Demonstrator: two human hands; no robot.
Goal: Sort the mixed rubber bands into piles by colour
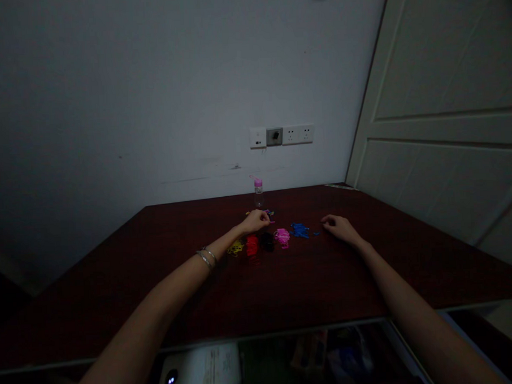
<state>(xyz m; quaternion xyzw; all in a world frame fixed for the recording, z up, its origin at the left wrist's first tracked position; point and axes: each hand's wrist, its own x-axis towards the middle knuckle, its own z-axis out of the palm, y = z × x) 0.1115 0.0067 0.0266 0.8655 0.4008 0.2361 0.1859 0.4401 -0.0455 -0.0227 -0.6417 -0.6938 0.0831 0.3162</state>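
Note:
My left hand [256, 219] is over the far middle of the dark red table, its fingers pinched on a small pink rubber band [272, 222]. Partly behind that hand lies a mixed-colour heap of bands [271, 213]. Nearer me, separate piles run left to right: yellow bands [236, 248], red bands [252, 246], black bands [266, 241], pink bands [282, 236] and blue bands [300, 230]. One stray blue band [316, 233] lies between the blue pile and my right hand [339, 227]. That hand rests on the tabletop, fingers loosely extended and holding nothing visible.
A clear bottle [259, 194] with a pink cap stands behind the bands. Wall sockets [297, 134] sit above the table [286, 292]. Below the front edge, an open drawer holds a white device [200, 371] with a lit display. A panelled door [443, 121] is at right.

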